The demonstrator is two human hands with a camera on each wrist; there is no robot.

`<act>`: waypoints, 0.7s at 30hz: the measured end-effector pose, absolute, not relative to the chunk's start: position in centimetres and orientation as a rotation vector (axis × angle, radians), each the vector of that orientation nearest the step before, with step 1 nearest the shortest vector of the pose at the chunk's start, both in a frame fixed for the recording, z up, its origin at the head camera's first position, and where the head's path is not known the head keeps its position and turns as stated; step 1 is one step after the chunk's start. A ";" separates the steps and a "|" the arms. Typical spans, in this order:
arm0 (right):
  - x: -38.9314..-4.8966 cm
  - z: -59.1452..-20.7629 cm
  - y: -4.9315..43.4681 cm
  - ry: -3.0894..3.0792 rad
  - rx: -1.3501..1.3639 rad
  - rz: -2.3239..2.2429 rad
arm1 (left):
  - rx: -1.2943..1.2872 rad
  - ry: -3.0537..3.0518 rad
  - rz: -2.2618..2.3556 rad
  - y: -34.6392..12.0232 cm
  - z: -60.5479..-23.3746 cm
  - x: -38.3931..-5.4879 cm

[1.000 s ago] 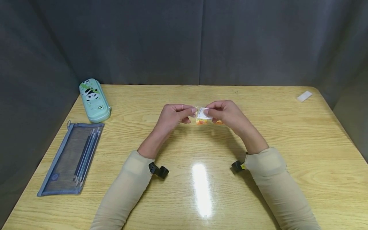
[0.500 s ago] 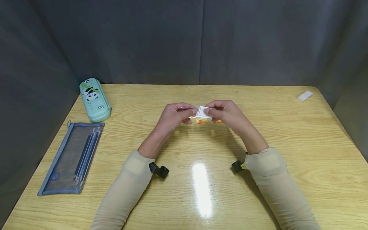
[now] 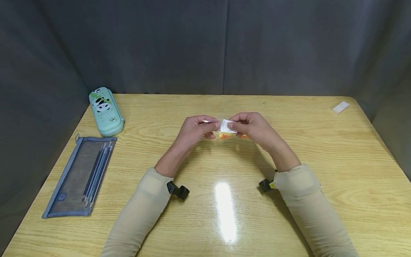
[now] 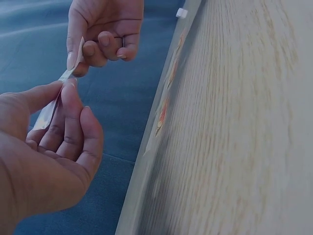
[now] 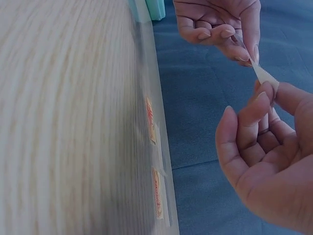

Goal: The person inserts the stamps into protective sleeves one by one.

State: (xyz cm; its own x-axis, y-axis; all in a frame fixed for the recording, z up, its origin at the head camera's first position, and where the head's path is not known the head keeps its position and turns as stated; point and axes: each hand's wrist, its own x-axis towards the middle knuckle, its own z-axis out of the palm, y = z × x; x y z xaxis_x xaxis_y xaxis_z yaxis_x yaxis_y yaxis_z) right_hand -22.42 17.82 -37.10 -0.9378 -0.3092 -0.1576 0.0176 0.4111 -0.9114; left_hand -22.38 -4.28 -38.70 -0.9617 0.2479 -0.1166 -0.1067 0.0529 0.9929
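Observation:
Above the table, my two hands meet at a small white packet with a zigzag edge, plain in the right wrist view. My right hand pinches its right part between thumb and index finger. At the left edge, my left hand pinches it with thumb and fingertips. A thin shiny strip runs back from that pinch into the left palm, partly hidden by the fingers. Below the hands on the table lie two small orange-yellow printed pieces, the right one partly covered by my right hand in the head view.
A mint panda pencil case lies at the back left corner. In front of it is a blue mesh zip pouch with several pencils inside. A white block lies near the back right corner. Dark curtains stand behind the table.
My left fingertips have shifted slightly right along the packet's edge. The shiny strip now lies back over the left fingers, and the packet has tilted a little. The right hand has barely moved.

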 end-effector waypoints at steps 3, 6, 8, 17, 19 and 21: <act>-22.4 -37.0 17.9 2.366 -0.253 -1.525 | 0.140 2.076 1.996 -4.2 -38.7 -22.4; -22.4 -36.9 18.0 2.365 -0.252 -1.513 | 0.140 2.073 1.990 -4.2 -38.8 -22.4; -22.4 -36.9 18.0 2.366 -0.252 -1.506 | 0.149 2.075 1.985 -4.2 -38.7 -22.4; -22.3 -37.1 18.1 2.342 -0.252 -1.476 | 0.202 2.117 1.931 -4.7 -38.6 -22.5; -22.3 -37.1 18.2 2.345 -0.255 -1.471 | 0.205 2.138 1.918 -4.7 -38.6 -22.5; -22.3 -37.1 18.2 2.344 -0.258 -1.469 | 0.201 2.162 1.913 -4.7 -38.6 -22.5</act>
State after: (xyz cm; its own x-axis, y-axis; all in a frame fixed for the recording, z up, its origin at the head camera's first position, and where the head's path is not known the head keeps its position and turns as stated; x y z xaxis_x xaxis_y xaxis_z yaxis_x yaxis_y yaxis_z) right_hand -22.32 18.21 -37.10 -0.9182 -0.3393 -0.2046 0.0361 0.4426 -0.8960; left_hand -22.48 -4.66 -38.61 -0.9599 0.2645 -0.0927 -0.0597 0.1302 0.9897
